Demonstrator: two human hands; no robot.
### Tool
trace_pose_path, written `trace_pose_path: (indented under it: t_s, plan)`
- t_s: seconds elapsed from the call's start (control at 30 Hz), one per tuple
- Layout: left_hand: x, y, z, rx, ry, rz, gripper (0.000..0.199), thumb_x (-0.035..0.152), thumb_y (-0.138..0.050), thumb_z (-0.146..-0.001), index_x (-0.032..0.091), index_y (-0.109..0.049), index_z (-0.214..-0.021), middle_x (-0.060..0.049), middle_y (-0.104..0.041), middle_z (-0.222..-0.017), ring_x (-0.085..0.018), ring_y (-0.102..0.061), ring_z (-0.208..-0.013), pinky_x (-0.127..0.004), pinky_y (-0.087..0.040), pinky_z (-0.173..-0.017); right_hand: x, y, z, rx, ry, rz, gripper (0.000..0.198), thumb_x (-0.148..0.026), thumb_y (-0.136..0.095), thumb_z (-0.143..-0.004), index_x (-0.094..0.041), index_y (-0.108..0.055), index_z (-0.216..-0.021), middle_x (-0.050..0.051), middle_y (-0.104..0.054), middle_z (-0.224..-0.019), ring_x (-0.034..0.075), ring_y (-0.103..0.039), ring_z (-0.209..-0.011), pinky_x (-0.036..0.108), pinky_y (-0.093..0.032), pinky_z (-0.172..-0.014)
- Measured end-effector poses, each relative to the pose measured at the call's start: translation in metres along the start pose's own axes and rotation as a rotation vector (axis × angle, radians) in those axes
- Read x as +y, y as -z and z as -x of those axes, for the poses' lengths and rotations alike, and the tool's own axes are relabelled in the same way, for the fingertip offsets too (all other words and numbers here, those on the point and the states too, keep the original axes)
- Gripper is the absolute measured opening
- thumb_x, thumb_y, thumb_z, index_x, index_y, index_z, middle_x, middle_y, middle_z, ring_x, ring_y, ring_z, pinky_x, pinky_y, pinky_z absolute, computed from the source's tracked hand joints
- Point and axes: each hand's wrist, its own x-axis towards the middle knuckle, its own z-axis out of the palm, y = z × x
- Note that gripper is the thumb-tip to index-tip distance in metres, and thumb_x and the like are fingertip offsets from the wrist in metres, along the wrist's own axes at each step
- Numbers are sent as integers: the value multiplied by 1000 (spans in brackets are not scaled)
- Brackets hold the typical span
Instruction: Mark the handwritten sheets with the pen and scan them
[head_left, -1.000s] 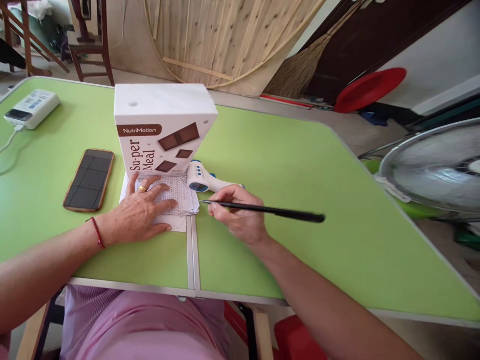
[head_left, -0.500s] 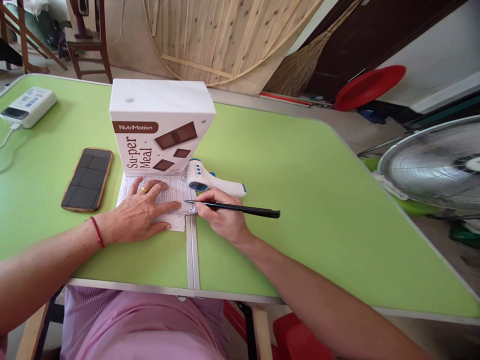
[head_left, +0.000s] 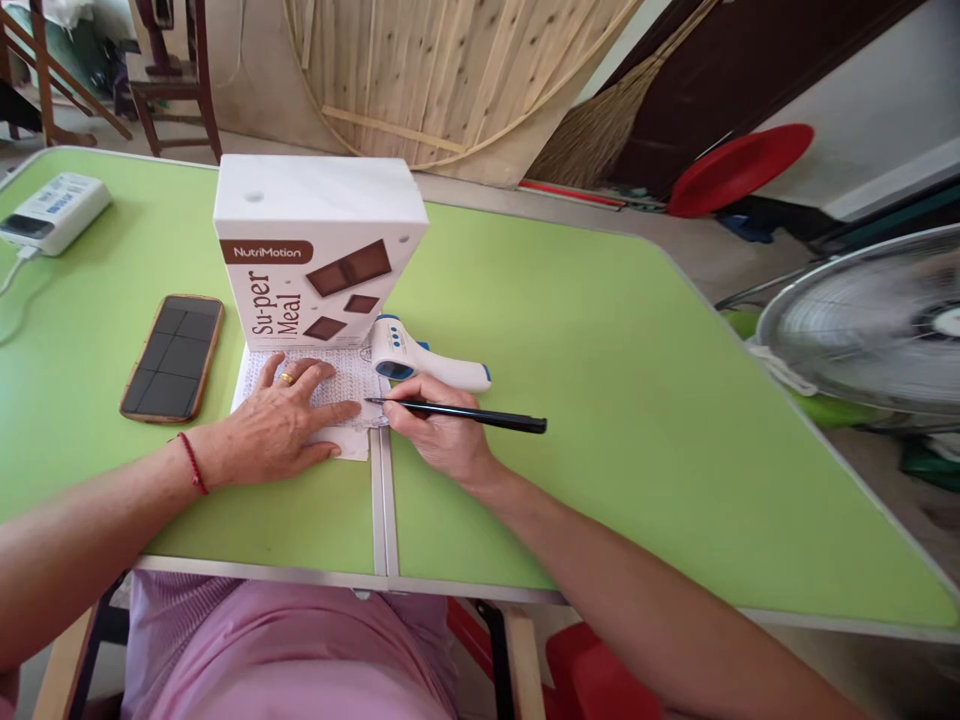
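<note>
Sheets of paper (head_left: 349, 375) covered with small handwriting lie on the green table, partly under my left hand (head_left: 281, 420). That hand rests flat with its fingers spread. My right hand (head_left: 442, 430) is closed round a black pen (head_left: 480, 413), whose tip points left at the paper's right part. Whether the tip touches the paper I cannot tell. Directly behind the paper stands a white box (head_left: 322, 270) printed "Su-per Meal". A white and blue infrared thermometer (head_left: 427, 365) lies just beyond my right hand, beside the box.
Left of the paper lies a phone (head_left: 172, 357) in a brown case. A white power bank (head_left: 56, 212) with a cable sits at the table's far left. The green table (head_left: 600, 400) has a metal seam. A fan (head_left: 885, 320) stands off its right edge.
The pen's back end has swung slightly left and down, and my right hand has shifted slightly left. My left hand stays flat on the paper.
</note>
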Motion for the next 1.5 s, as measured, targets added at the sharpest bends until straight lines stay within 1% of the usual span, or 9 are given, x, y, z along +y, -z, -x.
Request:
trace_pose_path:
  t_s: [0.17, 0.5, 0.77, 1.07, 1.23, 1.5]
  plan:
    - [0, 0, 0, -9, 4, -5, 44, 39, -55, -97, 28, -58, -139, -20, -44, -137, -41, -44, -127, -70, -28, -109, -1, 0, 0, 4, 25, 2, 7, -23, -61, -76, -22, -60, -69, -3, -62, -59, 9, -49, -48, 23, -42, -46]
    - [-1, -1, 0, -10, 3, -11, 44, 39, -56, -97, 29, -57, -140, -19, -45, -136, -41, -44, -127, -70, -28, -110, -2, 1, 0, -11, 23, 4, 6, -23, -60, -75, -21, -61, -69, -4, -61, -58, 9, -48, -47, 23, -41, -45]
    - [-1, -2, 0, 0, 0, -7, 44, 40, -56, -97, 30, -58, -139, -19, -45, -136, -40, -44, -127, -71, -28, -109, 0, 0, 0, 30, -7, 4, 6, -24, -61, -75, -21, -61, -70, -3, -62, -60, 11, -51, -50, 25, -46, -50]
    - [-2, -2, 0, 12, -5, -7, 43, 40, -56, -96, 29, -58, -138, -19, -44, -136, -40, -44, -126, -70, -28, -110, 0, 2, 0, -11, 3, 1, 6, -23, -60, -75, -21, -60, -68, -4, -60, -57, 10, -48, -47, 24, -42, -46]
    - [-2, -2, 0, 10, -8, -6, 44, 40, -57, -96, 30, -58, -139, -18, -44, -137, -39, -44, -127, -70, -27, -110, 1, 2, 1, -11, -11, 9, 7, -25, -60, -76, -22, -60, -69, -3, -61, -58, 10, -49, -49, 25, -43, -48]
    - [-2, -1, 1, 5, -8, -3, 43, 41, -54, -98, 29, -58, -139, -18, -45, -136, -39, -45, -126, -70, -27, -110, 0, 1, 0, 17, 12, 29, 7, -24, -60, -75, -22, -59, -69, -4, -60, -57, 11, -50, -48, 25, -44, -48]
